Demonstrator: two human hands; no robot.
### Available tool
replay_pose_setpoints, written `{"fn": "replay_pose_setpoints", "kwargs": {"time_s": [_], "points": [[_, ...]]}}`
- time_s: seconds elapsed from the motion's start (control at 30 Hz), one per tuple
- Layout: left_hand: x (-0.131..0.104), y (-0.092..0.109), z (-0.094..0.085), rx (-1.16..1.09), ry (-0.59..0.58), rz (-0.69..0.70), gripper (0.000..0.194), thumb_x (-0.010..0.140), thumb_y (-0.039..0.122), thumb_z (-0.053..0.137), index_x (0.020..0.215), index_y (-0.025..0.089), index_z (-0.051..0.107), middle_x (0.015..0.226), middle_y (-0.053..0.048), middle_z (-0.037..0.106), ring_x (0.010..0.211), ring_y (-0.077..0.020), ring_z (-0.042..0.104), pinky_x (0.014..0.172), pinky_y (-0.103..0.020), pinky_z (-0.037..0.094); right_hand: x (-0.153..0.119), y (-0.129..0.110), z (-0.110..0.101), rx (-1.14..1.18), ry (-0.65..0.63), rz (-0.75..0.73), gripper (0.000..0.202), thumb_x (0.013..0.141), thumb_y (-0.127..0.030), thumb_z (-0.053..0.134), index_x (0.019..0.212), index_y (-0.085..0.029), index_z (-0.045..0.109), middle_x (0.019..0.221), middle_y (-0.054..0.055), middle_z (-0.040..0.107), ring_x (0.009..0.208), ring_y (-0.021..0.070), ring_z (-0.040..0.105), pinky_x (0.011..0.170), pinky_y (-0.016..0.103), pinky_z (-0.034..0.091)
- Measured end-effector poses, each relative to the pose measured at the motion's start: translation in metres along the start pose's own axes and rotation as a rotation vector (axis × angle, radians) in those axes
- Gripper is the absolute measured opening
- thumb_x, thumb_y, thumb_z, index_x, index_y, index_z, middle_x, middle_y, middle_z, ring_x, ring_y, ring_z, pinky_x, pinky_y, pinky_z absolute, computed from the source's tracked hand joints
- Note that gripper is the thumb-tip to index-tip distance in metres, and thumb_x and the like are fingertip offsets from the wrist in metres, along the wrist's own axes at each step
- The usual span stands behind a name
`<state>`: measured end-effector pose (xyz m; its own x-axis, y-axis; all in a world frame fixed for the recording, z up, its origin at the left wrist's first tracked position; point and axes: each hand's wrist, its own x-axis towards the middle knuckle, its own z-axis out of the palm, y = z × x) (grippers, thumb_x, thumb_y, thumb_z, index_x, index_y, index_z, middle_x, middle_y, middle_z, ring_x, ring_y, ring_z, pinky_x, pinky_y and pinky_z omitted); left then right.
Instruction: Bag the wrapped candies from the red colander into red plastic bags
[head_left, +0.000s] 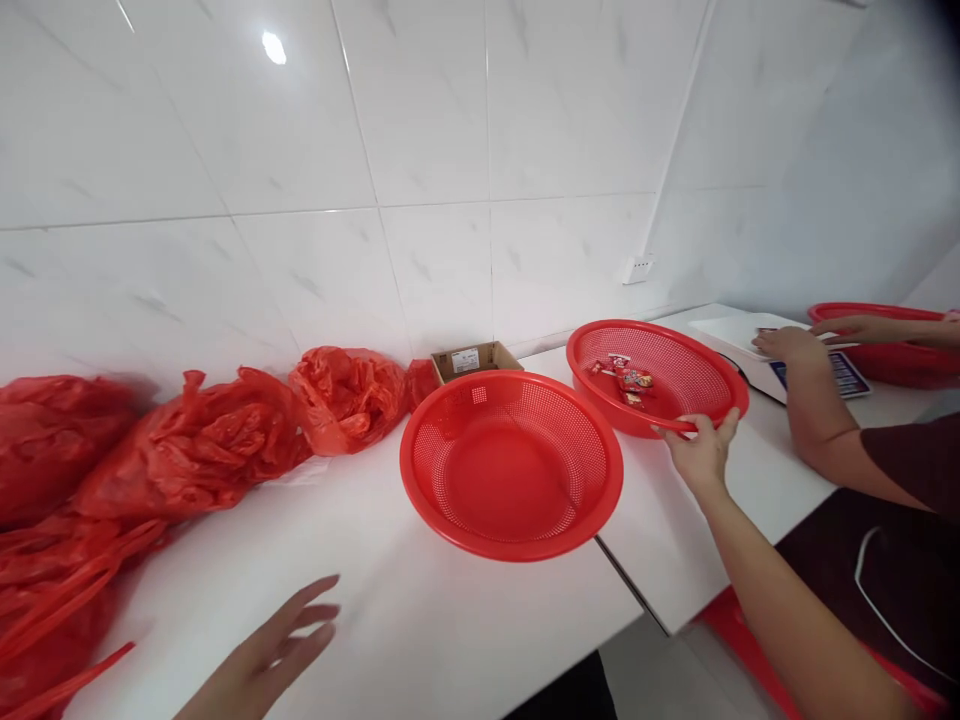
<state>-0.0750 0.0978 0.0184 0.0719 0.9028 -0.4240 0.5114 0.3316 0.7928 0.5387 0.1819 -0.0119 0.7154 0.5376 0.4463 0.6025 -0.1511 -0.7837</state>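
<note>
Right hand [701,450] is clamped on the near rim of the far basket [667,345], which sits on the right counter [420,610] past the seam with a few wrapped candies [628,380] inside, while the left hand [262,660] hovers spread wide and holding nothing, low at the near left. A jerky pull could tip that basket, spill the candies or knock the empty near basket [511,462]. Count: three red baskets including one at far right, one small carton [474,358], several red bags [150,450] heaped left, and a co-worker's two hands [791,343] on a scale [757,340].
</note>
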Motion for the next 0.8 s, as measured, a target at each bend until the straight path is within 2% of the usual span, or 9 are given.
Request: {"fn": "replay_pose_setpoints", "kwargs": {"time_s": [0.07,0.13,0.2,0.27,0.4,0.5,0.63,0.7,0.8], "points": [[0.004,0.039,0.022,-0.099,-0.098,-0.005,0.077,0.076,0.069,0.057,0.143,0.036,0.038,0.142,-0.008,0.052,0.117,-0.03,0.059,0.094,-0.043,0.051,0.0,0.0,-0.002,0.034,0.033,-0.009,0.031,0.068,-0.04,0.072,0.088,-0.018,0.062,0.156,0.021,0.009,0.143,0.0354,0.022,0.104,0.042,0.033],[0.004,0.07,0.041,-0.186,-0.137,0.025,0.081,0.079,0.068,0.054,0.149,0.035,0.027,0.149,-0.009,0.043,0.118,-0.0291,0.058,0.094,-0.042,0.051,0.003,-0.002,-0.008,0.052,0.071,-0.02,0.031,0.066,-0.038,0.075,0.087,-0.019,0.062,0.156,0.021,0.009,0.143,0.0349,0.022,0.104,0.041,0.035],[0.005,0.092,0.054,-0.253,-0.137,0.054,0.083,0.081,0.066,0.054,0.151,0.034,0.022,0.151,-0.01,0.039,0.119,-0.0295,0.057,0.094,-0.043,0.052,0.007,-0.007,-0.019,0.067,0.103,-0.059,0.031,0.064,-0.034,0.078,0.087,-0.02,0.062,0.157,0.02,0.009,0.144,0.0322,0.02,0.1,0.04,0.04],[0.008,0.105,0.064,-0.289,-0.137,0.073,0.083,0.083,0.064,0.054,0.152,0.032,0.019,0.15,-0.011,0.039,0.12,-0.0298,0.056,0.093,-0.043,0.052,0.008,-0.014,-0.031,0.086,0.122,-0.135,0.033,0.06,-0.03,0.08,0.087,-0.021,0.062,0.158,0.018,0.008,0.145,0.0295,0.019,0.093,0.038,0.047],[0.023,0.123,0.087,-0.303,-0.221,0.131,0.086,0.086,0.059,0.053,0.154,0.028,0.01,0.149,-0.013,0.041,0.121,-0.0277,0.055,0.096,-0.041,0.05,-0.004,-0.038,-0.056,0.114,0.148,-0.334,0.033,0.061,-0.027,0.079,0.089,-0.021,0.063,0.16,0.012,0.007,0.144,0.0279,0.025,0.089,0.038,0.052],[0.036,0.134,0.118,-0.257,-0.309,0.233,0.087,0.087,0.054,0.055,0.155,0.029,0.006,0.155,-0.013,0.032,0.125,-0.0272,0.051,0.097,-0.041,0.048,-0.024,-0.063,-0.069,0.174,0.157,-0.433,0.03,0.064,-0.028,0.077,0.09,-0.022,0.063,0.16,0.009,0.012,0.144,0.0281,0.023,0.087,0.04,0.055],[0.045,0.141,0.154,-0.119,-0.455,0.337,0.08,0.086,0.052,0.058,0.153,0.03,0.021,0.16,-0.008,0.023,0.132,-0.0269,0.044,0.106,-0.042,0.038,-0.05,-0.101,-0.077,0.282,0.166,-0.506,0.023,0.069,-0.026,0.073,0.088,-0.021,0.063,0.158,0.008,0.019,0.144,0.0281,0.025,0.085,0.038,0.057],[0.045,0.139,0.161,-0.078,-0.501,0.345,0.076,0.085,0.053,0.059,0.151,0.03,0.028,0.16,-0.007,0.024,0.132,-0.0266,0.043,0.109,-0.041,0.034,-0.061,-0.117,-0.078,0.294,0.155,-0.536,0.02,0.069,-0.023,0.07,0.088,-0.022,0.063,0.157,0.007,0.022,0.143,0.0282,0.028,0.087,0.037,0.056],[0.039,0.128,0.159,-0.093,-0.489,0.303,0.076,0.083,0.054,0.06,0.15,0.027,0.033,0.158,-0.009,0.028,0.131,-0.0273,0.044,0.108,-0.041,0.036,-0.078,-0.135,-0.078,0.266,0.067,-0.543,0.02,0.069,-0.02,0.066,0.088,-0.024,0.063,0.158,0.004,0.022,0.142,0.0299,0.03,0.089,0.039,0.055]]}}
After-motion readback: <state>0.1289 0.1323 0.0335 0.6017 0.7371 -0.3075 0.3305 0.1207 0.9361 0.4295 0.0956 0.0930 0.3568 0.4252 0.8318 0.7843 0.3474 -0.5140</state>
